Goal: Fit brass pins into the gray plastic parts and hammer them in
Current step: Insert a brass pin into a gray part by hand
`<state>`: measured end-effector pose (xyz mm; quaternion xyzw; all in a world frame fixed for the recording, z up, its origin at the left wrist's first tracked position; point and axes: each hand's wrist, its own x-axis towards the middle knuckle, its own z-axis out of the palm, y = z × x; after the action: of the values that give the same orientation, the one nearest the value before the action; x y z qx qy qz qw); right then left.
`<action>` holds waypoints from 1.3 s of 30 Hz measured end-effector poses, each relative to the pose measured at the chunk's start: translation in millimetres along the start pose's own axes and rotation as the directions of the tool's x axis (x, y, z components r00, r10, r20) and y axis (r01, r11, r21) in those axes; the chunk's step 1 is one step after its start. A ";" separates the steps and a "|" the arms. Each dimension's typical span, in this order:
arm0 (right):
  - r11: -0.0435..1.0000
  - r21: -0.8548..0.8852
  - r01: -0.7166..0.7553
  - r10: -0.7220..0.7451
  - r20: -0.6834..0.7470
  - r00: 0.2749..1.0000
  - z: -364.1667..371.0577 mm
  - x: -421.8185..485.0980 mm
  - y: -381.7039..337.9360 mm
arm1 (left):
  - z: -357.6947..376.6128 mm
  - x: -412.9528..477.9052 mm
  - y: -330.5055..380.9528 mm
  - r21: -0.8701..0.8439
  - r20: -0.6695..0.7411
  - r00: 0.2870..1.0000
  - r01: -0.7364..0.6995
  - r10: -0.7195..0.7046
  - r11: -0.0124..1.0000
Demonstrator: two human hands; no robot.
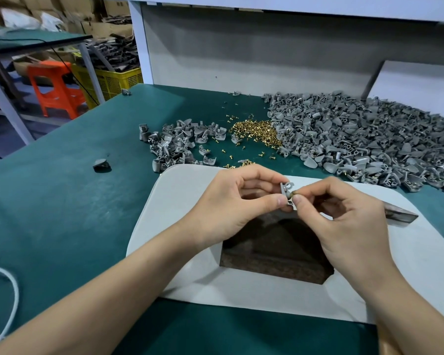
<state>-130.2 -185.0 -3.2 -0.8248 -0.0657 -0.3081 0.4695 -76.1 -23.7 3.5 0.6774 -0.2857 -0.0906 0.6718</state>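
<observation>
left hand (231, 201) pinches a gray plastic part (285, 191) between thumb and forefinger, the other fingers curled beneath, and holds it above the white pad (179, 201) near the middle of the view. right hand (344, 219), its forearm lying toward five o'clock, pinches a brass pin (292, 193) between thumb and forefinger, the pin's tip against the part's right edge. the fingertips cover most of the pin, so whether its shank sits in a hole cannot be told. directly below the hands, at six o'clock from the part, a dark block (274, 254) fills a cut-out in the pad, and the hands overlap its upper edge. at three o'clock from the hands a dark metal piece (400, 213) lies at the pad's edge, its near end hidden behind the right hand. on the green worktop (61, 201) at twelve o'clock lies a heap of loose brass pins (256, 131), with stray ones scattered toward the pad. a big pile of gray parts (356, 139) spreads from one to three o'clock, touching the heap, and a smaller pile of gray parts (177, 142) sits at eleven o'clock. one lone dark part (101, 165) lies apart at nine o'clock. a white cable (16, 290) loops at eight o'clock. beyond the worktop's far left corner, at ten o'clock, stand an orange stool (54, 85) and a yellow crate (118, 80).
</observation>
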 end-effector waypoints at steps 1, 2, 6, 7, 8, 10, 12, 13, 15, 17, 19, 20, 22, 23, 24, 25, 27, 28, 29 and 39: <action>1.000 -0.002 0.001 -0.001 0.001 1.000 0.1 0.1 -0.1 | -0.1 0.0 -0.1 0.000 0.002 1.000 0.001 -0.001 1.000; 1.000 -0.005 0.003 -0.003 0.001 1.000 0.3 0.2 -0.3 | -0.2 0.1 -0.2 0.000 0.001 1.000 0.003 -0.003 1.000; 1.000 -0.004 0.008 -0.008 -0.001 1.000 0.7 0.3 -1.4 | 0.0 0.5 -1.2 -0.002 -0.001 1.000 0.008 -0.008 1.000; 1.000 -0.013 0.016 -0.016 -0.001 1.000 0.6 0.6 -1.0 | 0.0 0.6 -1.1 -0.003 0.001 1.000 0.008 -0.008 1.000; 0.999 -0.025 0.027 -0.027 0.002 1.000 0.2 0.8 -0.5 | 0.1 0.7 -1.0 -0.001 0.004 1.000 0.008 -0.008 1.000; 0.997 -0.048 0.052 -0.052 0.012 0.999 -0.2 1.1 0.6 | 0.1 1.0 -1.1 -0.004 0.004 1.000 0.013 -0.013 1.000; 0.996 -0.063 0.066 -0.065 0.012 0.998 0.4 0.7 1.4 | 0.4 1.3 -1.5 -0.026 0.005 1.000 0.027 -0.027 0.999; 0.996 -0.060 0.061 -0.060 0.009 0.998 0.8 0.5 1.6 | 0.6 1.7 -1.5 -0.031 0.006 0.999 0.034 -0.033 0.999; 0.998 -0.045 0.041 -0.041 0.007 0.999 1.5 0.1 1.9 | 1.1 1.8 -1.0 -0.021 0.010 0.999 0.035 -0.035 0.999; 0.999 -0.038 0.036 -0.036 0.009 0.999 1.4 0.1 1.9 | 1.3 1.8 -0.4 -0.008 0.014 1.000 0.027 -0.027 1.000; 0.998 -0.046 0.040 -0.039 0.013 0.999 1.3 0.2 1.8 | 1.5 1.5 0.0 0.003 0.015 1.000 0.021 -0.021 1.000; 0.998 -0.051 0.041 -0.041 0.011 0.999 1.4 0.0 1.6 | 1.8 1.4 0.1 0.012 0.015 1.000 0.018 -0.018 1.000; 0.997 -0.063 0.045 -0.045 0.002 0.999 2.0 -0.6 1.1 | 2.3 1.2 0.2 0.030 0.015 1.000 0.011 -0.011 0.999; 0.997 -0.069 0.044 -0.044 -0.001 0.999 2.3 -1.0 1.0 | 2.5 1.2 0.3 0.033 0.016 1.000 0.007 -0.007 0.999; 0.997 -0.071 0.041 -0.042 -0.002 0.999 2.6 -1.4 1.0 | 2.6 1.0 0.5 0.032 0.016 1.000 0.005 -0.005 0.999; 0.997 -0.072 0.040 -0.040 -0.002 0.999 2.4 -1.4 1.2 | 2.8 0.8 0.5 0.031 0.015 1.000 0.004 -0.004 0.999; 0.995 -0.086 0.056 -0.056 0.002 0.998 1.8 -1.0 1.8 | 2.9 0.9 0.3 0.033 0.015 1.000 0.006 -0.007 0.999; 0.991 -0.105 0.077 -0.077 0.006 0.997 1.6 -0.8 1.7 | 2.7 1.1 0.3 0.036 0.017 1.000 0.006 -0.007 0.999; 0.987 -0.127 0.099 -0.098 0.012 0.995 1.6 -0.6 1.7 | 2.6 1.1 0.2 0.039 0.019 1.000 0.006 -0.007 0.999; 0.976 -0.167 0.140 -0.130 0.066 0.989 -1.2 1.7 2.0 | 2.1 1.1 0.8 0.046 0.029 1.000 0.007 -0.009 0.999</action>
<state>-128.5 -187.5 -3.3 -0.8639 -0.1075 -0.3212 0.3729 -76.4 -25.9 4.3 0.6924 -0.2949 -0.0968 0.6514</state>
